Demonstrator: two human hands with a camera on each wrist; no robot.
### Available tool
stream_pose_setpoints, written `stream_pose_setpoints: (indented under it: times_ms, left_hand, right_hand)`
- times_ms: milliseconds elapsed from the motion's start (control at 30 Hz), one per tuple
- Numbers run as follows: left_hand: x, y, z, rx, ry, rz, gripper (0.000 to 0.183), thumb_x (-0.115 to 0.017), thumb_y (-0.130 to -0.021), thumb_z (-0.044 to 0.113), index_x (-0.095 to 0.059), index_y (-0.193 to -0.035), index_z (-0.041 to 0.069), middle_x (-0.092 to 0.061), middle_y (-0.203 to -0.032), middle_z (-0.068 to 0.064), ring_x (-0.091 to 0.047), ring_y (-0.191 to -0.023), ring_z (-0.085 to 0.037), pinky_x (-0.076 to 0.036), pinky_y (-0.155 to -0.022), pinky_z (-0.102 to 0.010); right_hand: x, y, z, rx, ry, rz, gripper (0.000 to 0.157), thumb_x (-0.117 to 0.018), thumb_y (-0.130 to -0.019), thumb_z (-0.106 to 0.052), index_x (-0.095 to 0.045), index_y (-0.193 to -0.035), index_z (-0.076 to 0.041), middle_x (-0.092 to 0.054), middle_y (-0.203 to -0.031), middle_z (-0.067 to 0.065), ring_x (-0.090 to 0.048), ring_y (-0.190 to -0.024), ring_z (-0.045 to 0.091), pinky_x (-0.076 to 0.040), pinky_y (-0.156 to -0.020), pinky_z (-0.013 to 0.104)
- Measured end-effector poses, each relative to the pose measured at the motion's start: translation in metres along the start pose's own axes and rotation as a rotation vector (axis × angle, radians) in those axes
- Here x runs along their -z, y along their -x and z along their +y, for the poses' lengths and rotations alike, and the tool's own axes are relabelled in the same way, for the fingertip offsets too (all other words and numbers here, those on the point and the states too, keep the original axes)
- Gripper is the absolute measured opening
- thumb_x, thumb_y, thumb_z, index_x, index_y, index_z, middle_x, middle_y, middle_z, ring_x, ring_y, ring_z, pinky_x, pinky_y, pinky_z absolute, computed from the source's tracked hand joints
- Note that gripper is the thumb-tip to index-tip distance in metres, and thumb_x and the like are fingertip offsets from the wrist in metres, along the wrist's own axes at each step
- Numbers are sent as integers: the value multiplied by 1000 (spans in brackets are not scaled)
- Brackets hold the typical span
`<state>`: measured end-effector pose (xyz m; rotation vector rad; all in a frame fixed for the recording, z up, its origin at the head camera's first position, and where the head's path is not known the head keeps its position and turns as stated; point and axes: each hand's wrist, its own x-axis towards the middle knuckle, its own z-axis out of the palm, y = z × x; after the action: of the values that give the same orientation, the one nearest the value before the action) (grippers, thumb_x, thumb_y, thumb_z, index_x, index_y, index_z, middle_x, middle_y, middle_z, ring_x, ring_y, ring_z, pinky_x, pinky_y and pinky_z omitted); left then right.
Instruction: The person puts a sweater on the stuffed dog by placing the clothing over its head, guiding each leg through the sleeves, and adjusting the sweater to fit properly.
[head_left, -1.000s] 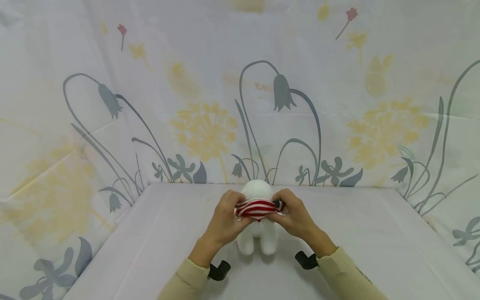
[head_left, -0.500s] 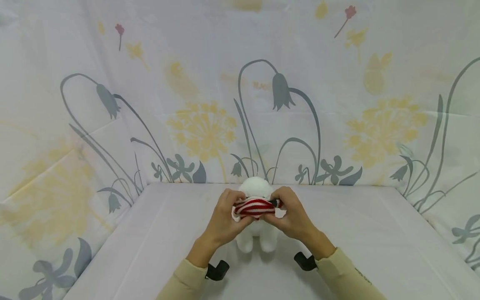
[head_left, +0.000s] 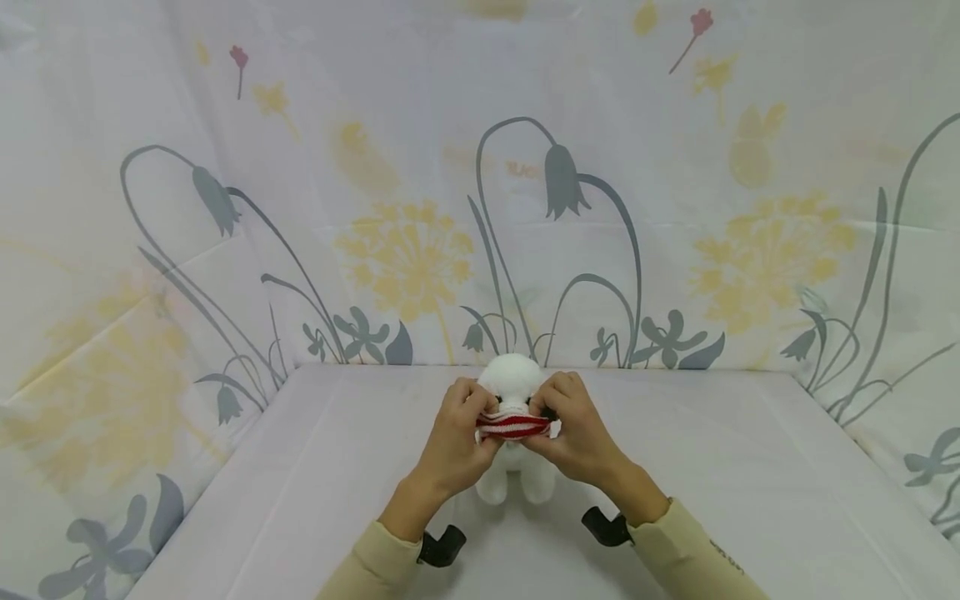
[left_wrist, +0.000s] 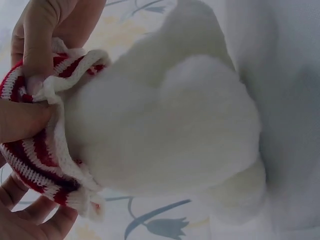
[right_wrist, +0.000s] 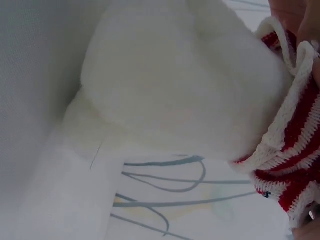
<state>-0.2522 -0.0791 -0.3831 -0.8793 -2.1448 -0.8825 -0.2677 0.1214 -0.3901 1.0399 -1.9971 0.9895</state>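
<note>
A white plush toy [head_left: 512, 377] sits upright on the table, its head and two legs showing in the head view. A red-and-white striped knit garment [head_left: 516, 428] is bunched around the toy below its dark eyes. My left hand [head_left: 452, 437] pinches the garment's edge from one side, while my right hand [head_left: 582, 431] pinches it from the other. In the left wrist view, the white knit hem [left_wrist: 62, 130] circles the toy's body, with fingers and thumb on the fabric. Seen from the right wrist, the striped knit [right_wrist: 302, 132] wraps the toy's upper part; that hand is mostly cut off.
The table [head_left: 337, 467] has a pale cover. Behind it hangs a white cloth [head_left: 450, 167] printed with flowers. Black curved pieces [head_left: 442, 546] show at both wrists, near the beige sleeves [head_left: 378, 554].
The striped garment has slid slightly lower on the toy, and the dark eyes now show above it. Both hands have moved a little closer together, still gripping the knit.
</note>
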Motion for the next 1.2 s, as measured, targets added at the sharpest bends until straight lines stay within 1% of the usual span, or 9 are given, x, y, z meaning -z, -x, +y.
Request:
stream_pose_setpoints:
  times_ms: [133, 333, 433, 533, 567, 667, 867, 1067, 1200]
  left_hand:
    - [0, 1, 1, 4, 16, -3, 36, -71, -65, -11, -52, -86, 11, -46, -96, -3, -49, -86, -12, -48, -70, -24]
    - [-1, 2, 0, 14, 33, -2, 34, -65, -65, -14, -52, -83, 12, -45, -96, -2, -51, -79, -10, -48, -66, -21]
    - [-1, 2, 0, -2, 14, 20, 32, -70, -67, -10, -53, -84, 11, -48, -98, -3, -54, -95, -17, -49, -77, -27]
    - [0, -1, 0, -43, -18, 62, 33, -74, -66, -5, -54, -86, 11, -53, -97, -3, -51, -105, -23, -44, -86, -35]
    - [0, -2, 0, -59, -26, 76, 33, -75, -65, -3, -54, -87, 11, -54, -95, -2, -50, -107, -24, -42, -87, -37]
    - [0, -4, 1, -91, -33, 99, 36, -76, -63, -3, -56, -89, 11, -55, -91, -1, -48, -96, -23, -39, -83, -37]
    - [-3, -3, 2, -113, -7, 100, 36, -73, -64, -7, -57, -91, 11, -55, -87, 1, -46, -92, -21, -39, -83, -35]
    - [-5, -4, 3, -124, -10, 90, 30, -71, -66, -9, -55, -80, 13, -50, -85, 1, -45, -92, -21, -39, -82, -33]
    - [-3, -3, 2, -104, 3, 49, 29, -76, -69, -1, -55, -85, 12, -51, -91, 0, -45, -95, -20, -40, -82, -33]
  right_hand:
    - [-1, 0, 0, -7, 6, -4, 34, -83, -68, -7, -51, -74, -17, -47, -87, -4, -38, -87, 16, -33, -73, 27]
    - [-1, 1, 0, 9, 3, 3, 34, -83, -69, -8, -50, -72, -18, -47, -88, -4, -39, -88, 18, -33, -76, 30]
    - [0, 1, -1, 1, 11, -1, 30, -82, -70, -10, -54, -78, -18, -49, -89, -6, -40, -90, 17, -36, -76, 29]
    - [2, 0, -3, 0, 36, -8, 30, -82, -71, -13, -56, -85, -16, -51, -89, -7, -41, -90, 17, -37, -75, 28]
    - [2, -1, -4, 1, 44, -14, 31, -81, -71, -14, -56, -87, -16, -51, -89, -7, -41, -91, 16, -37, -76, 28]
    - [3, -5, -8, 28, 56, -27, 31, -80, -71, -15, -56, -90, -14, -52, -87, -7, -41, -90, 16, -36, -77, 29]
    - [1, -8, -13, 54, 60, -24, 30, -79, -71, -13, -54, -89, -12, -50, -84, -6, -41, -86, 15, -35, -75, 28]
    - [-1, -7, -12, 113, 76, -12, 24, -72, -73, -4, -51, -79, -13, -45, -78, -5, -41, -84, 17, -36, -76, 28]
    - [3, -6, -11, 102, 44, -41, 23, -76, -75, -11, -54, -82, -13, -49, -85, -5, -43, -90, 18, -38, -80, 30]
